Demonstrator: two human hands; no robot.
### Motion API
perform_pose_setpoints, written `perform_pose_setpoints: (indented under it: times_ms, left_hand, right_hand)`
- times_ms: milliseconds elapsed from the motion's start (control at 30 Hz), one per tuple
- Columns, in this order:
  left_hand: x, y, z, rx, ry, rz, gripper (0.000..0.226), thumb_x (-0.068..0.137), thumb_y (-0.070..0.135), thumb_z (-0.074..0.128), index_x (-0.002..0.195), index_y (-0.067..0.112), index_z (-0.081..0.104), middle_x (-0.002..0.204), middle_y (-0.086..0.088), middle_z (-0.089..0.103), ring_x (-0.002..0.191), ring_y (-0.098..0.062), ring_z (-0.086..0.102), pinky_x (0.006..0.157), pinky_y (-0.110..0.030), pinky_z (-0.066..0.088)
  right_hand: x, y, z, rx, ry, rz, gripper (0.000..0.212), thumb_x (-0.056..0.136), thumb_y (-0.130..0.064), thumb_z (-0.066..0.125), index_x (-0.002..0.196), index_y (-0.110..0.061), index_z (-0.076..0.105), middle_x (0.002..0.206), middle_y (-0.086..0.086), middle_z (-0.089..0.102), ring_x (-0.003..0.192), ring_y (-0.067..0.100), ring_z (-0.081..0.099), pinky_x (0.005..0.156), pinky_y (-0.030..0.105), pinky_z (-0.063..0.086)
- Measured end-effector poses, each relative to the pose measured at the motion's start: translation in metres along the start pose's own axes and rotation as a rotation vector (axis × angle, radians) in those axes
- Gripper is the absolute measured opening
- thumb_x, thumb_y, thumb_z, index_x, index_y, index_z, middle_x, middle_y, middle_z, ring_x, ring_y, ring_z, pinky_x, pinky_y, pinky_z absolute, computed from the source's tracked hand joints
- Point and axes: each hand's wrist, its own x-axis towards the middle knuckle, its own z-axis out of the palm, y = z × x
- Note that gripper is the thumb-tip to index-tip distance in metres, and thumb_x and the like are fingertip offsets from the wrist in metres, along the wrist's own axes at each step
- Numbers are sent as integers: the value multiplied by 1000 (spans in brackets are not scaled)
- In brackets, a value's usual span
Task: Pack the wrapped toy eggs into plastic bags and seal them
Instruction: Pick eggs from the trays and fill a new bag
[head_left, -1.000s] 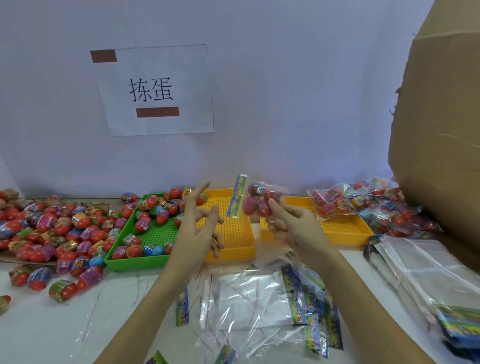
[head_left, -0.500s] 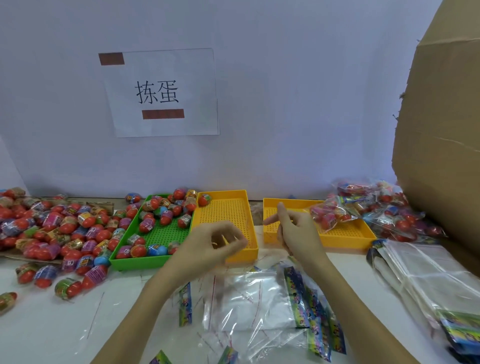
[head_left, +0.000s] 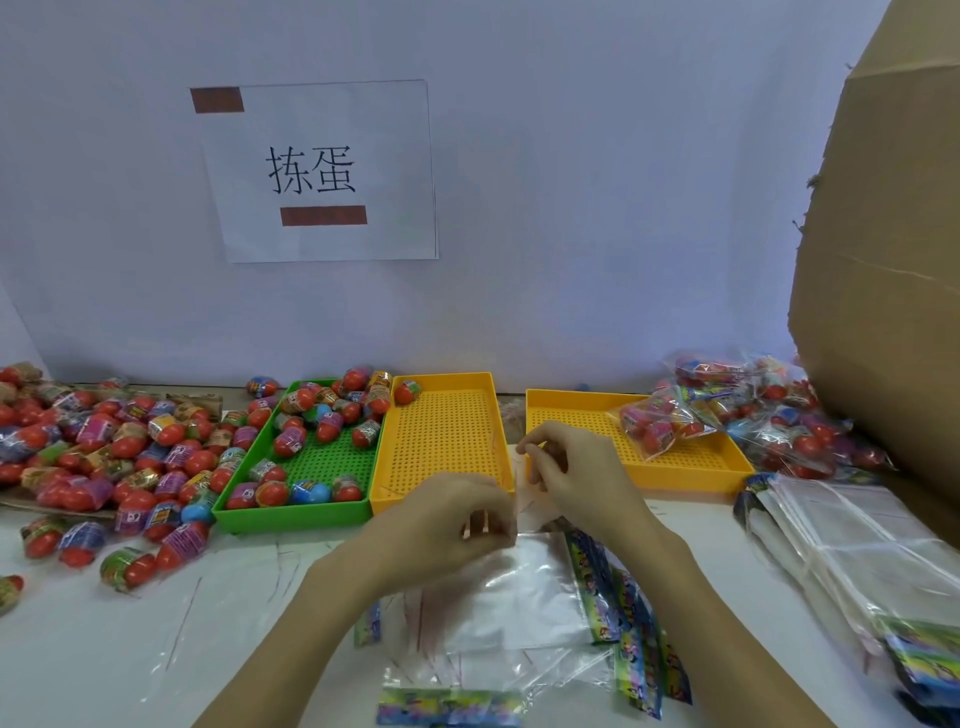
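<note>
Above the loose bags (head_left: 519, 603), both hands (head_left: 457, 519) (head_left: 566, 473) hover, fingers curled.

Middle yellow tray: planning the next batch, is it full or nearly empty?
Nearly empty: the middle yellow tray holds one wrapped egg in its far left corner.

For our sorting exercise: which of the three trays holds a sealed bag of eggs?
The right-hand yellow tray: a filled bag lies in it. The others hold only loose eggs.
</note>
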Motion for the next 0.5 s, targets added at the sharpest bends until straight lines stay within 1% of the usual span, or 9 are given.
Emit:
perform_pose_setpoints:
  times_ms: [100,200,267,300,333,367,400,467,500]
  left_hand:
    - [-1,-5,-7,-92,253,-51,4,99,23,73,96,21,73,90,16,69,83,-10,66,69,-23,55]
    - [-1,-10,-10,-229,453,-198,3,101,27,69,99,27,67,79,11,73,71,-9,69,65,-26,59]
    - [1,-12,-8,-292,527,-271,5,101,28,69,103,30,66,75,6,73,61,-6,64,59,-21,53]
    - [1,-13,-7,-326,554,-306,9,100,28,70,107,31,65,74,0,71,59,-6,60,58,-21,49]
    - [2,-14,-6,-369,575,-341,16,100,27,71,115,31,64,73,-4,68,59,-9,58,60,-24,48]
    - [1,-16,-5,-406,587,-373,27,100,27,71,124,32,61,72,-4,64,60,-11,58,62,-27,48]
    - [1,-18,-5,-419,591,-393,42,99,26,72,136,34,54,71,-1,62,59,-7,58,63,-24,47]
    - [0,-17,-4,-403,570,-407,77,97,25,75,156,45,29,72,5,63,59,-1,62,61,-13,47]
    - [-1,-16,-5,-412,563,-395,92,95,24,78,159,51,17,75,5,67,61,-1,65,61,-12,49]
  right_hand:
    - [0,1,-1,103,15,-12,18,106,-12,53,105,-16,71,74,-6,69,58,7,65,58,19,48]
    - [2,0,-7,185,92,11,27,108,-5,43,111,-20,66,75,-4,70,48,5,58,51,18,43]
    - [2,-1,-12,117,134,7,39,101,4,43,109,-25,67,95,-6,71,72,-2,59,68,21,48]
    - [2,-1,-14,50,136,-12,42,97,8,46,105,-26,71,112,-5,69,95,-1,58,87,26,49]
    - [3,-1,-16,-6,136,-31,42,95,7,49,104,-25,74,126,-6,64,116,4,53,104,31,42]
    - [3,0,-17,14,135,-33,37,98,2,52,109,-24,76,135,-7,60,128,7,48,114,35,36]
    - [4,-1,-17,166,131,-3,32,104,-6,52,122,-23,73,140,-7,60,133,8,48,119,38,35]
    - [6,-7,-18,782,88,124,40,112,-28,40,149,-19,52,144,4,61,133,14,57,117,41,43]
    - [7,-9,-18,1118,55,186,47,112,-37,33,154,-18,42,144,11,61,132,20,60,115,42,44]
